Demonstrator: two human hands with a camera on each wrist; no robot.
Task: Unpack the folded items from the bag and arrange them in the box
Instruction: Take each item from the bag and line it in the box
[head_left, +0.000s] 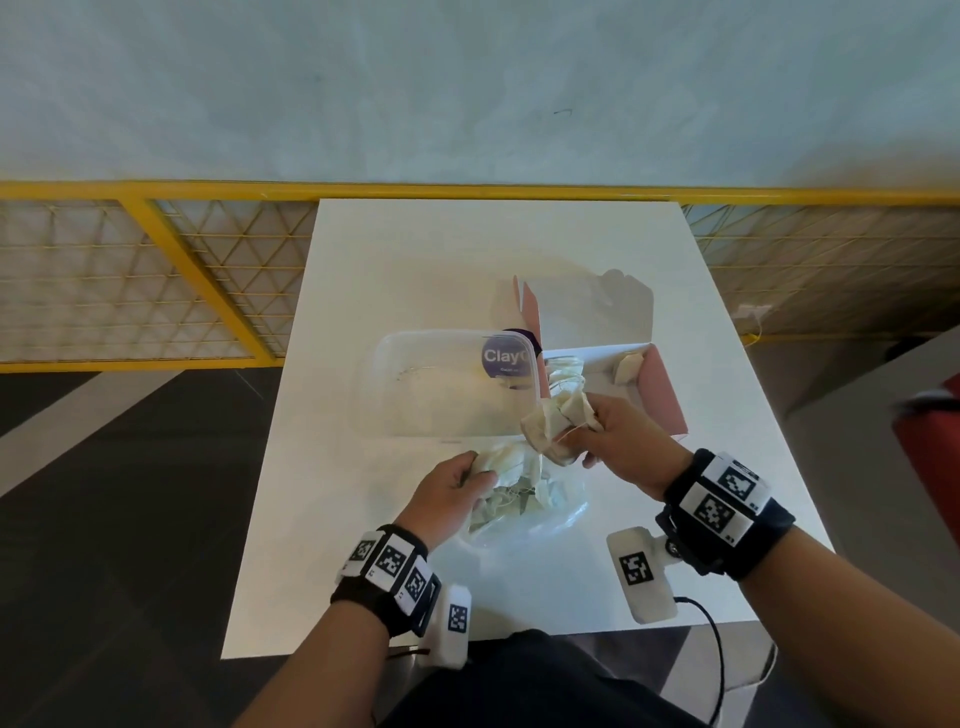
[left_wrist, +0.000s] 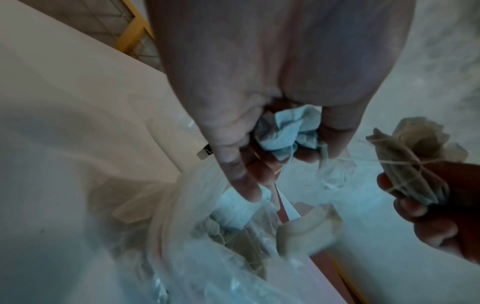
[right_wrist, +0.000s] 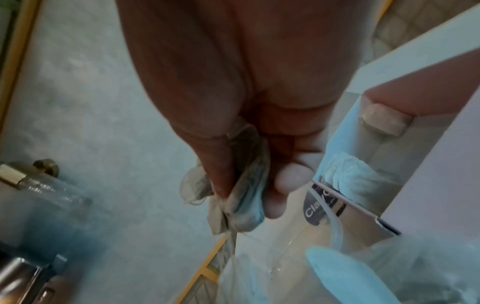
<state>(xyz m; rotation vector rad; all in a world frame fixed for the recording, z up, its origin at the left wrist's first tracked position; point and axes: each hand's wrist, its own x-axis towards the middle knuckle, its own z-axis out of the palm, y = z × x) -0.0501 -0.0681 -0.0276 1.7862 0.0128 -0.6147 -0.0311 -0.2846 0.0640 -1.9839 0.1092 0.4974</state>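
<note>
Cream-coloured folded cloth pouches tied with thin string (head_left: 558, 423) are bunched in the right hand (head_left: 618, 441), whose fingers and thumb curl around the bundle, holding it above the near edge of the open pink cardboard box (head_left: 662, 387); the right wrist view shows the same bundle (right_wrist: 244, 185) clamped between thumb and fingers. One loose pouch (head_left: 626, 366) already lies inside the box, against its far right corner. Left hand (head_left: 452, 483) grips the crumpled mouth of the clear plastic bag (head_left: 540, 519), fingers closed on the gathered film; the left wrist view shows pale material (left_wrist: 288, 131) pinched in that fist. More cream pouches (head_left: 514, 499) remain inside the bag, which lies on the white table (head_left: 415, 249). Just beyond the bag sits a translucent plastic container with a purple round label (head_left: 447, 384), touching the box's left side.
</note>
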